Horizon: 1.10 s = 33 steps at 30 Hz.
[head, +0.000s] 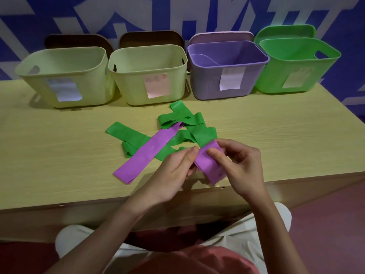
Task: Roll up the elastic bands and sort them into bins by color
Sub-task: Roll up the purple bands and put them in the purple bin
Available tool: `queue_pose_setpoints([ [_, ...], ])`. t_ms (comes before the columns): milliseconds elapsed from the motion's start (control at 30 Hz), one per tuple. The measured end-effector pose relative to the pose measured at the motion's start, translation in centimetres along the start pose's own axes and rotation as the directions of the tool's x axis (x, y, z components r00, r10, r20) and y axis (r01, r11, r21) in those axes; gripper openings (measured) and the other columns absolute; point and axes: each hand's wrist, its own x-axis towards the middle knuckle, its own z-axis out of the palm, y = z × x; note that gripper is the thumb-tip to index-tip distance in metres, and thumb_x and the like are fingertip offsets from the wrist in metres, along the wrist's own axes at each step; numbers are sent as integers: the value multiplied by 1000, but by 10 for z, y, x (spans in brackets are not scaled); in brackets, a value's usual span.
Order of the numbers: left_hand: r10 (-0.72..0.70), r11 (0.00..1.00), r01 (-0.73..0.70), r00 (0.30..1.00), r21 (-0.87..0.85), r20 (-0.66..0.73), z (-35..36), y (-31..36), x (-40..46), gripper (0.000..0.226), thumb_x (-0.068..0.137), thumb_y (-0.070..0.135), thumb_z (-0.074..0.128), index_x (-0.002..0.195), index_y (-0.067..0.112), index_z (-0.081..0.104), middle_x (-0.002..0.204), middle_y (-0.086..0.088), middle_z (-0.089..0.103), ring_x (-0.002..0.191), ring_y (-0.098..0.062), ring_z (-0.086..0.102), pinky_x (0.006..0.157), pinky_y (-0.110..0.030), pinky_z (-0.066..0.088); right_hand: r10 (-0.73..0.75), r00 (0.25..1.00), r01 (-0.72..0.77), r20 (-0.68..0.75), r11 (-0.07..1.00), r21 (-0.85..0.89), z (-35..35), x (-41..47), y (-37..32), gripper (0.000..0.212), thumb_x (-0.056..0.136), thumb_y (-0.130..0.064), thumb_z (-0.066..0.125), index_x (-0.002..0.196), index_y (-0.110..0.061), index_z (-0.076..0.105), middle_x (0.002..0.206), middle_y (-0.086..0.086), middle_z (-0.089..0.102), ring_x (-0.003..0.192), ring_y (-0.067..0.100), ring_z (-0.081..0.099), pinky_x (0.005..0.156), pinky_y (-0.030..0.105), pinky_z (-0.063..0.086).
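**Purple band pinched in both hands at the front edge**

Both hands work a flat purple elastic band just above the front edge of the pale wooden worktop, right of its middle. The left hand pinches the band's upper end between thumb and fingers; the right hand presses its thumb onto the same end from the other side, fingers curled behind. So both grips are closed on this one band, which looks folded or only started, not yet a tight roll.

Its long axis slopes from the pinch down toward the front edge, the loose tail hanging below and between the hands. Rolling would therefore run from the fingertips down along that tail.

A second purple flat band lies slack on the worktop to the left, crossing a heap of green flat bands nearer the middle.

Along the back edge stand four open plastic bins. The purple bin is straight beyond the hands, the green bin at the back right corner, two cream bins to the left. The right hand seems the nearer for the drop.
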Motion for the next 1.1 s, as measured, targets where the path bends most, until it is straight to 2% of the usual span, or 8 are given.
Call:
queue_pose_setpoints([
  [233, 222, 875, -172, 973, 452, -58, -1, -5, -6, 31, 97, 39, 35, 85, 15, 50, 68, 4, 49, 62, -13, 45, 57, -29, 35, 30, 1000, -30, -1, 1000, -1, 6, -7, 5, 17, 78, -39, 66, 90, -27, 70, 77, 8, 68, 71, 15, 58, 66, 31, 48],
  [367, 248, 870, -165, 961, 465, -122, 0, -6, -4, 29, 98, 34, 32, 81, 15, 46, 66, 0, 48, 59, -15, 45, 56, -37, 36, 36, 998, -39, 54, 998, 52, 7, -9, 4, 18, 82, -32, 66, 96, -22, 68, 82, 10, 66, 75, 13, 58, 70, 23, 47],
  [433, 214, 916, -148, 966, 372, -143, 0, -4, -3, 27, 98, 33, 33, 79, 19, 46, 63, 8, 46, 56, -10, 43, 54, -33, 36, 37, 997, -42, 70, 996, 75, 5, -7, 3, 18, 81, -22, 71, 99, -18, 68, 85, 12, 68, 77, 13, 60, 72, 20, 49],
  [600, -18, 971, -13, 992, -240, -127, 4, 8, -5, 28, 96, 28, 37, 74, 10, 39, 49, 11, 28, 43, -5, 25, 47, -26, 18, -19, 997, 14, 75, 998, 59, 5, -7, -3, 23, 82, -14, 69, 105, -16, 68, 84, 13, 67, 78, 13, 60, 75, 21, 49],
  [733, -62, 929, 42, 997, -367, -45, 5, 7, -4, 32, 95, 35, 40, 80, 6, 39, 51, 11, 26, 43, -5, 23, 45, -23, 18, -32, 998, 32, 60, 999, 3, 3, -7, -1, 18, 80, -32, 69, 97, -28, 66, 78, 4, 65, 74, 9, 57, 70, 24, 47],
  [800, -62, 959, 45, 997, -281, -53, 5, 6, -2, 33, 92, 36, 39, 77, 7, 41, 51, 12, 32, 45, -3, 29, 45, -18, 25, -26, 998, 27, 51, 1000, -10, 0, -8, 2, 18, 80, -36, 67, 95, -27, 66, 80, 8, 66, 73, 21, 59, 70, 34, 48],
  [900, 108, 986, -86, 982, 143, -154, 5, -1, -3, 45, 99, 39, 37, 73, 5, 51, 56, 9, 42, 52, -6, 39, 52, -18, 32, -16, 998, 17, 54, 999, -30, -3, -11, 6, 18, 81, -36, 66, 95, -25, 67, 82, 8, 67, 78, 31, 61, 72, 45, 49],
  [1100, 271, 893, -194, 952, 406, -142, 6, -7, -6, 26, 96, 35, 47, 100, 16, 64, 74, 12, 53, 68, -8, 51, 61, -14, 35, -15, 1000, 15, 10, 999, -50, -5, -15, 11, 18, 81, -38, 66, 94, -25, 66, 81, 4, 66, 75, 21, 61, 69, 39, 50],
])
